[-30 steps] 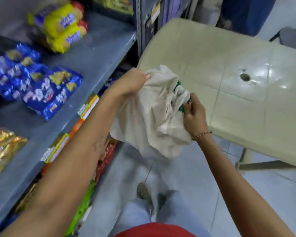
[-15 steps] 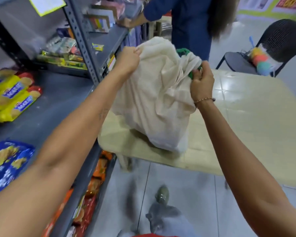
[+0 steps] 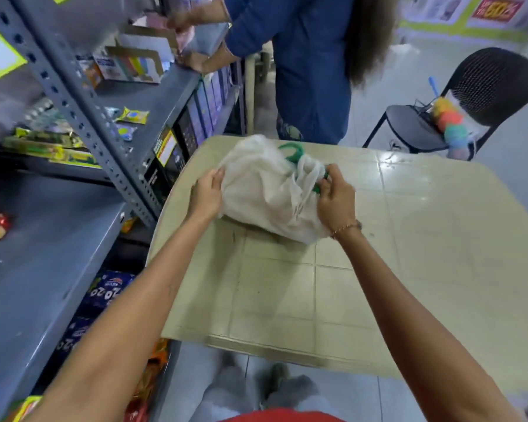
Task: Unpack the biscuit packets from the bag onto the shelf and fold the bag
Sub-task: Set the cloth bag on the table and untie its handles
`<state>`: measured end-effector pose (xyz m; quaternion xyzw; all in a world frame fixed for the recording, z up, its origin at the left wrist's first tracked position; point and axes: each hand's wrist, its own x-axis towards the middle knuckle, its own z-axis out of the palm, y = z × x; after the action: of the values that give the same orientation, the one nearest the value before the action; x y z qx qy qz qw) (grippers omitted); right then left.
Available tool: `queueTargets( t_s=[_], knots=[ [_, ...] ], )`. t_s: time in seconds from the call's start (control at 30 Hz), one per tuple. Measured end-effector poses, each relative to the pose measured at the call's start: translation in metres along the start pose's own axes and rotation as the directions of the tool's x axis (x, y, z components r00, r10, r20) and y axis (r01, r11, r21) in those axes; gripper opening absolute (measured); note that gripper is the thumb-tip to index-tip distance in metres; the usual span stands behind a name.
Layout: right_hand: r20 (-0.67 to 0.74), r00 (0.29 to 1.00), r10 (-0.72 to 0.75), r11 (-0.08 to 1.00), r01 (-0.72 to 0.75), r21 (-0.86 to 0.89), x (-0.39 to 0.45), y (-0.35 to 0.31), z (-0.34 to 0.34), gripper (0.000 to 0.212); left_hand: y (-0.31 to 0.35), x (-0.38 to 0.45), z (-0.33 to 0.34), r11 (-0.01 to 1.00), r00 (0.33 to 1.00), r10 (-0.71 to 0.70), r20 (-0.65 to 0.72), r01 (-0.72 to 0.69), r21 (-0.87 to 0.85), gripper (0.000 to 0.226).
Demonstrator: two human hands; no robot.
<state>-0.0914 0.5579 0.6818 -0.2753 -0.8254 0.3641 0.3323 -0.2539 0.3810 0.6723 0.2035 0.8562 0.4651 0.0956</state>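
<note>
Both hands on bag: left hand (image 3: 206,194) grips bag's left edge, right hand (image 3: 333,197) pinches its green handles (image 3: 293,153). Bag (image 3: 262,190) lies crumpled on counter (image 3: 409,239), right of shelf (image 3: 43,254). Flatten cloth first (handles tucked inward), then fold edge to edge.

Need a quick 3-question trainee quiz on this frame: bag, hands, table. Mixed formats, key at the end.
1. True or false: the cloth bag rests on the table.
2. Which hand pinches the bag's green handles: A) left hand B) right hand?
3. Fill in: the black chair holds a multicoloured ____.

Key: 1 true; 2 B; 3 duster.
</note>
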Motion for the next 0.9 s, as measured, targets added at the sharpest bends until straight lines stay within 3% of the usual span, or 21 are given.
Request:
queueTargets(
  t_s=[0.1, 0.2, 0.33, 0.43, 0.5, 0.57, 0.67, 0.73, 0.8, 0.9],
  knots=[
    [0.082, 0.997, 0.008, 0.998, -0.003, -0.055, -0.032, 0.021, 0.013, 0.019, -0.048, -0.027, 0.007, 0.998, 0.996, -0.068, 0.054, 0.068, -0.014, 0.037],
    [0.162, 0.982, 0.099, 0.990, -0.081, -0.116, -0.064, 0.040, 0.027, 0.023, -0.088, -0.051, 0.008, 0.994, 0.975, -0.108, 0.196, 0.102, 0.040, 0.029],
    [0.228, 0.948, 0.220, 0.947, -0.152, -0.283, -0.087, 0.062, 0.028, 0.022, -0.107, -0.057, 0.001, 0.959, 0.881, -0.081, 0.466, -0.059, 0.277, 0.012],
    [0.290, 0.924, 0.249, 0.932, -0.148, -0.331, -0.097, 0.069, 0.026, 0.027, -0.092, -0.049, -0.001, 0.966, 0.952, 0.005, 0.307, -0.084, 0.245, 0.043],
    [0.261, 0.929, 0.263, 0.918, -0.158, -0.364, -0.102, 0.066, 0.023, 0.035, -0.074, -0.040, 0.008, 0.956, 0.973, 0.100, 0.210, -0.153, 0.250, 0.048],
    [0.186, 0.956, 0.225, 0.917, -0.143, -0.373, -0.107, 0.059, 0.022, 0.041, -0.055, -0.033, 0.022, 0.922, 0.931, 0.234, 0.281, -0.304, 0.241, 0.042],
    [0.102, 0.991, 0.090, 0.958, -0.058, -0.282, -0.115, 0.043, 0.031, 0.026, -0.037, -0.034, 0.046, 0.880, 0.845, 0.319, 0.429, -0.432, 0.196, 0.033],
    [0.211, 0.967, 0.144, 0.956, -0.081, -0.282, -0.116, 0.036, 0.047, 0.012, -0.035, -0.039, 0.061, 0.869, 0.816, 0.306, 0.490, -0.450, 0.208, 0.036],
    [0.360, 0.896, 0.259, 0.913, -0.106, -0.394, -0.119, 0.037, 0.067, 0.019, -0.037, -0.042, 0.071, 0.869, 0.806, 0.255, 0.534, -0.433, 0.240, 0.047],
    [0.339, 0.883, 0.325, 0.797, -0.063, -0.601, -0.122, 0.045, 0.087, 0.037, -0.042, -0.045, 0.076, 0.859, 0.785, 0.192, 0.590, -0.424, 0.286, 0.054]
  ],
)
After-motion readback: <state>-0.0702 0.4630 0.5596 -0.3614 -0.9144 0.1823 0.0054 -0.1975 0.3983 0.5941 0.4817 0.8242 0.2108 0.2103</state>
